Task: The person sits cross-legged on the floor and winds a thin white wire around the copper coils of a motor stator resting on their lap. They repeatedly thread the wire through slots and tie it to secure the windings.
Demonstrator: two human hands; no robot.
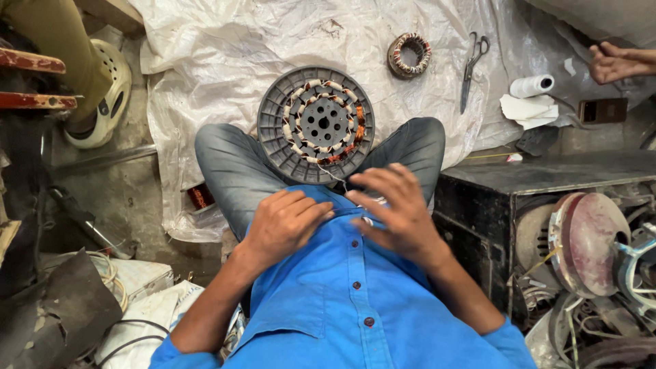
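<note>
A round grey motor stator (316,124) with white-taped slots and some copper coils rests between my knees on a white plastic sheet (273,41). A thin wire runs from its near edge toward my hands. My left hand (283,224) lies curled on my blue shirt, fingers bent, nothing visibly in it. My right hand (396,208) hovers over my lap just below the stator, fingers spread and blurred, close to the thin wire end.
A smaller wound stator ring (409,55), scissors (471,68), a white tape roll (531,86) and paper pieces lie at the back. Another person's hand (618,63) is at the top right, a foot in a sandal (102,96) at the left. A black box (506,205) with motor parts stands on the right.
</note>
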